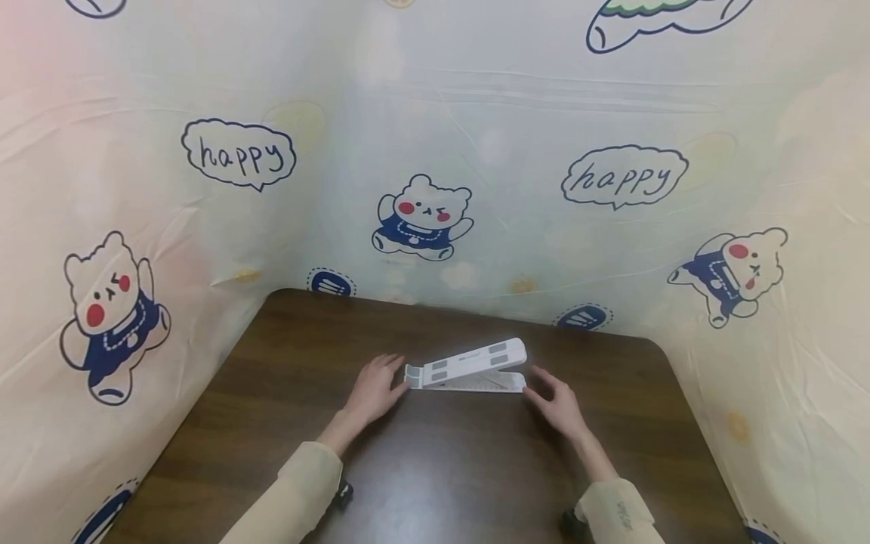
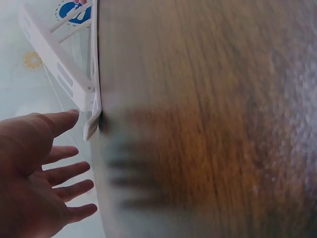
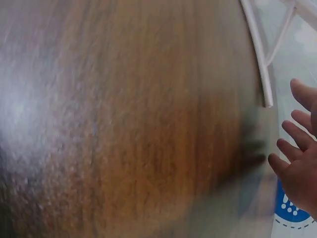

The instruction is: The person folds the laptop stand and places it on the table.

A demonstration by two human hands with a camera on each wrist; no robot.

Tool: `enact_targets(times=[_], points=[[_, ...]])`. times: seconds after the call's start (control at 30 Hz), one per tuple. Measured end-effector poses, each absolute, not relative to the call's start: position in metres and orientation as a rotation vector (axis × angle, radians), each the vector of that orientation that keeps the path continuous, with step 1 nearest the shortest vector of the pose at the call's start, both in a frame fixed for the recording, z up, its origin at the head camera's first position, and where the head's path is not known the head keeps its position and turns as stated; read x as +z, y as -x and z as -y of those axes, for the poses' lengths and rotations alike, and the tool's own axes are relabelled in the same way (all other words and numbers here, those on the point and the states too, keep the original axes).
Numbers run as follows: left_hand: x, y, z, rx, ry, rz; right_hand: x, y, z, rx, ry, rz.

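A white folding laptop stand (image 1: 473,361) with grey pads rests on the table, its upper arm raised at a slant above the flat base. In the left wrist view the stand (image 2: 57,57) shows thin struts between arm and base. My left hand (image 1: 372,389) is beside its left, lipped end, fingers extended; in the left wrist view the hand (image 2: 34,173) has its thumb close to that end. At the base's right end is my right hand (image 1: 557,404), fingers spread. Part of the stand (image 3: 260,59) and the right hand (image 3: 299,153) appear apart in the right wrist view.
The brown wooden table (image 1: 435,461) has rounded back corners. A pale cloth curtain (image 1: 503,249) printed with bears and "happy" bubbles hangs round its back and sides. Dark wrist straps show below both sleeves (image 1: 299,483).
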State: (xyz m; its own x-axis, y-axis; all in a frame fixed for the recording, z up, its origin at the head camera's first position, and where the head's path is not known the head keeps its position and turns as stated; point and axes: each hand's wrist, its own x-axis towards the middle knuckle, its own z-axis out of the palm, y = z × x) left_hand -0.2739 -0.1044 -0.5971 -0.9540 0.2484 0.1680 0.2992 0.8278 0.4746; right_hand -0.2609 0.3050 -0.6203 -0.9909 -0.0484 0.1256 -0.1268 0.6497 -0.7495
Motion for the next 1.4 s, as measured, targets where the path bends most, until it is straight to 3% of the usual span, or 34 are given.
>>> enact_targets(times=[0.13,0.3,0.83,1.13,1.4], points=[[-0.588,0.269,0.101,-0.706,0.437,2.957,-0.658,0.273,-0.319,1.149,-0.255,2.805],[-0.592,0.271,0.1,-0.697,0.447,2.953,-0.666,0.277,-0.317,1.125,-0.27,2.802],[-0.598,0.274,0.098,-0.709,0.468,2.925,-0.628,0.265,-0.293,1.184,-0.28,2.755],[-0.598,0.276,0.1,-0.712,0.473,2.925,-0.639,0.27,-0.298,1.077,-0.332,2.759],[-0.599,0.279,0.101,-0.718,0.48,2.929,-0.612,0.261,-0.286,1.15,-0.193,2.835]])
